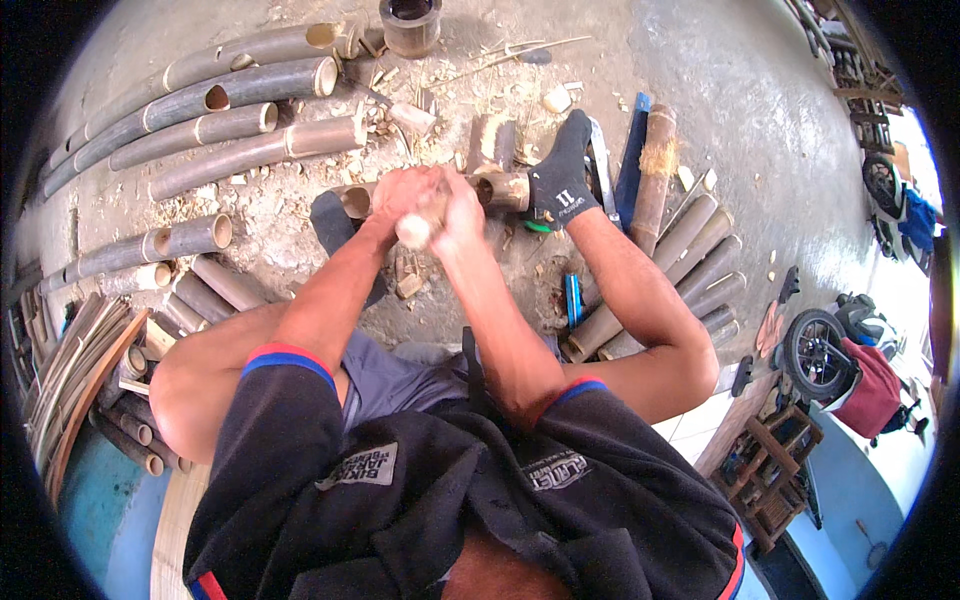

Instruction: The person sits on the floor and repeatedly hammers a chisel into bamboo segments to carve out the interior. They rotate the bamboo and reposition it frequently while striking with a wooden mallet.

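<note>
My left hand and my right hand are together in front of me, both closed. Between them pokes the pale, rounded end of a wooden handle; the rest of it is hidden by my fingers, and motion blurs the grip. Directly beneath and behind my hands, a brown bamboo pole lies crosswise on the floor between my feet, with openings cut in its side. My dark-socked right foot rests against its right end. My left foot is near its left end.
Several bamboo poles with cut holes lie at the left. More bamboo lengths fan out by my right leg, near a blue handsaw. A mallet-like tool lies among wood chips. A dark round pot stands farther off.
</note>
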`<control>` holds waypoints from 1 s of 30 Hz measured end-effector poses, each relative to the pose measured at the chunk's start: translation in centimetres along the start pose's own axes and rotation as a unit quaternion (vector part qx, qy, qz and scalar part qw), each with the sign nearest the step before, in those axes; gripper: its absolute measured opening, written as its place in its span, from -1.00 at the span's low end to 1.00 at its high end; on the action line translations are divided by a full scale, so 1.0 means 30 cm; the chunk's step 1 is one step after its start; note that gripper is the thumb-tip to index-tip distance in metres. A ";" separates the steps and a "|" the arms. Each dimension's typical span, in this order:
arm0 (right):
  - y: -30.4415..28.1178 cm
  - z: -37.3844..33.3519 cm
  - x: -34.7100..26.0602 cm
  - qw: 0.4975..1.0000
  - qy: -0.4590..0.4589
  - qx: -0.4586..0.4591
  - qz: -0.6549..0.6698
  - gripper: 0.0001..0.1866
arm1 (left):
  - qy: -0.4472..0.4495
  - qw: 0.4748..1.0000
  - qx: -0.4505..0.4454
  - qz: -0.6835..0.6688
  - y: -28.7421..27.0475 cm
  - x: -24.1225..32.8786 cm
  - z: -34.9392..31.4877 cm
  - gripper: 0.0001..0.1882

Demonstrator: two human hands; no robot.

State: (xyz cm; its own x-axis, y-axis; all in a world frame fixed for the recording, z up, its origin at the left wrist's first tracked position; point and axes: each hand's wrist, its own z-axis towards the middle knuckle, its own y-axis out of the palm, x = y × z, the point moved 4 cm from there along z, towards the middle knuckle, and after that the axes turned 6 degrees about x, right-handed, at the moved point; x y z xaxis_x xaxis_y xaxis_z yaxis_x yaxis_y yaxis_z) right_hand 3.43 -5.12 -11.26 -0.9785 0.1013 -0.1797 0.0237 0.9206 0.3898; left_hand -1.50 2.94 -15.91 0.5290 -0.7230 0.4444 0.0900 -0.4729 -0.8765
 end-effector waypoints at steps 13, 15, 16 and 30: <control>-0.239 -0.362 -0.406 0.694 -0.215 -0.086 -0.682 -0.17 | -0.016 0.999 -0.039 -0.023 -0.112 0.079 -0.020 -0.14; -0.180 -0.395 -0.498 0.535 -0.277 -0.113 -0.790 -0.13 | -0.026 0.990 0.081 -0.111 -0.119 0.067 -0.016 -0.11; -0.103 -0.428 -0.524 0.476 -0.189 -0.079 -0.855 -0.15 | -0.031 0.978 0.134 -0.155 -0.112 0.064 -0.022 -0.09; 0.486 -0.126 -0.614 0.713 -0.424 -0.198 -0.522 -0.54 | -0.200 0.788 0.160 -0.560 -0.404 0.269 0.287 -0.05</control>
State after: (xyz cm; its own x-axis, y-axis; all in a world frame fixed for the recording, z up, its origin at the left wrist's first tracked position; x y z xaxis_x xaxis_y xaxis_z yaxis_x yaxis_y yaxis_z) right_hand 21.02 5.02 1.15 0.0583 -0.2153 -0.9748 -0.8512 0.4995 -0.1613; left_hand 8.96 7.16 -3.30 0.1854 0.3040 0.9344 0.8639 -0.5036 -0.0076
